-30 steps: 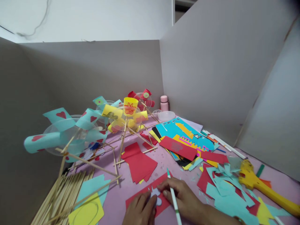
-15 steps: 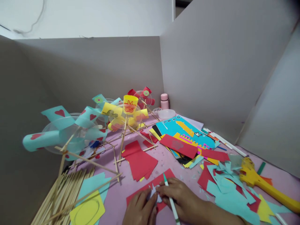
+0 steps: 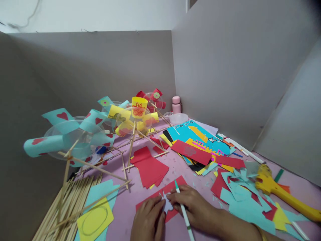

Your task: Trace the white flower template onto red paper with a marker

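Note:
A strip of red paper (image 3: 147,202) lies on the pink tabletop in front of me, with a small pale, spiky-edged paper cutout (image 3: 168,205) on top. My left hand (image 3: 147,219) bends its fingers over the cutout's left side and holds it against the strip. In my right hand (image 3: 194,207) is a white felt-tip pen (image 3: 185,216), its green tip pointing up and away. The right fingertips also touch the cutout's right edge. Part of the cutout is hidden under my fingers.
Red papers (image 3: 150,167) lie just beyond. Paper-and-stick pinwheels, including a yellow one (image 3: 139,108), and bundled sticks (image 3: 65,201) stand left. Blue scraps (image 3: 250,211) and a yellow glue gun (image 3: 281,194) lie right. A blue sheet (image 3: 185,130) and pink bottle (image 3: 176,104) are farther back.
The view has tilted down slightly. My fingers have shifted a little on the cutout, and more of it shows between my hands. The pen stays in my right hand.

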Demonstrator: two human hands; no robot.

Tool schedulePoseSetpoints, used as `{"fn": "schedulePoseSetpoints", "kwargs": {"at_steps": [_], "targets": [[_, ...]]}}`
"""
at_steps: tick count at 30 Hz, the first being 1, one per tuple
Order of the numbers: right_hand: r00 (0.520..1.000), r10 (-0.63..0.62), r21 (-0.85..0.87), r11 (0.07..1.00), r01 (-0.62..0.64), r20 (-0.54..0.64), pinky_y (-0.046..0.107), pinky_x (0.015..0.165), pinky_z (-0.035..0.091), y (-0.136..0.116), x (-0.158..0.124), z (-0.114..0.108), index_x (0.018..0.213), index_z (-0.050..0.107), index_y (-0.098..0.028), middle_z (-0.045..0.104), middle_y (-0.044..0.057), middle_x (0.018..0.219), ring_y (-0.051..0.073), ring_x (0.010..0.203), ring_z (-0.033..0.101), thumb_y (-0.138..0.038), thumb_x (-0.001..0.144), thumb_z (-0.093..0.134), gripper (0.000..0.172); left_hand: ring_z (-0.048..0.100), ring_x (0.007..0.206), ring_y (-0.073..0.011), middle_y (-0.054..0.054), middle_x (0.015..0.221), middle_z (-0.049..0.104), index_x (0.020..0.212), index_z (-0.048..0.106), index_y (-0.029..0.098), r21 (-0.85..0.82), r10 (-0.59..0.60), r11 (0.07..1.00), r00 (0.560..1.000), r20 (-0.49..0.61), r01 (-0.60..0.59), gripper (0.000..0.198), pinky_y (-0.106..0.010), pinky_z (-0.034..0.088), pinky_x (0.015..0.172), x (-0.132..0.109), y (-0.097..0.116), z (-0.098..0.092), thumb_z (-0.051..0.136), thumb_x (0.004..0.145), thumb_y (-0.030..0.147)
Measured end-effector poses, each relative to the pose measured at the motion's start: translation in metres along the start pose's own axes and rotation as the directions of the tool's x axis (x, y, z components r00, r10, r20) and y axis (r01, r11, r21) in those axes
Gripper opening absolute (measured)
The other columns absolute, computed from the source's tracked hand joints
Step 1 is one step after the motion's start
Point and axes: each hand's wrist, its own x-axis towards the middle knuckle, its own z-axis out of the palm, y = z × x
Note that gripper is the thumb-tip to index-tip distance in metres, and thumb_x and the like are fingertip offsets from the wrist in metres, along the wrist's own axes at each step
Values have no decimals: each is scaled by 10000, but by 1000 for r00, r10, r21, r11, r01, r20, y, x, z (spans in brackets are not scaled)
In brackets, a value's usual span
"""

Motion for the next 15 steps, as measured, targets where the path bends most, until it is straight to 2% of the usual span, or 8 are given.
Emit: {"fn": "schedulePoseSetpoints", "kwargs": {"at_steps": [3, 5, 9, 12, 15], "targets": [[999, 21, 72, 997, -19, -29, 310, 797, 439, 1, 0, 1, 919, 646, -204, 697, 56, 868, 196, 852, 599, -105, 870, 508, 176, 670, 857, -174, -61, 965, 699, 1069, 632, 218, -7, -7, 1000, 1000, 5, 7, 234, -266, 569, 710, 2, 2, -2, 486, 914, 313], [993, 78, 169, 984, -63, -85, 307, 783, 453, 2, 0, 2, 881, 651, -205, 704, 48, 856, 192, 836, 612, -131, 857, 529, 145, 670, 864, -177, -63, 972, 697, 1066, 634, 221, -9, -12, 1000, 1000, 6, 12, 231, -269, 569, 713, 2, 3, -2, 485, 913, 310], [965, 195, 285, 948, -139, -176, 273, 673, 489, 3, -1, 1, 870, 643, -176, 707, 57, 819, 174, 741, 637, -193, 874, 525, 120, 669, 861, -179, -60, 971, 693, 1058, 635, 228, -8, -20, 1000, 1000, 3, 20, 224, -270, 570, 699, 1, 4, -2, 485, 913, 308], [973, 163, 268, 956, -115, -164, 281, 716, 486, 1, -1, -1, 875, 651, -180, 708, 55, 838, 180, 788, 633, -188, 868, 528, 124, 666, 858, -176, -56, 971, 689, 1069, 629, 225, -8, -22, 1000, 1000, 2, 22, 224, -267, 570, 700, 0, 4, -1, 491, 910, 302], [994, 60, 145, 988, -46, -92, 305, 776, 458, -2, 0, -2, 897, 662, -202, 703, 49, 836, 198, 853, 612, -149, 850, 529, 151, 665, 857, -175, -58, 971, 687, 1077, 624, 221, -4, -18, 1000, 1000, 1, 18, 231, -269, 571, 699, -1, 2, 1, 481, 917, 307]]}}
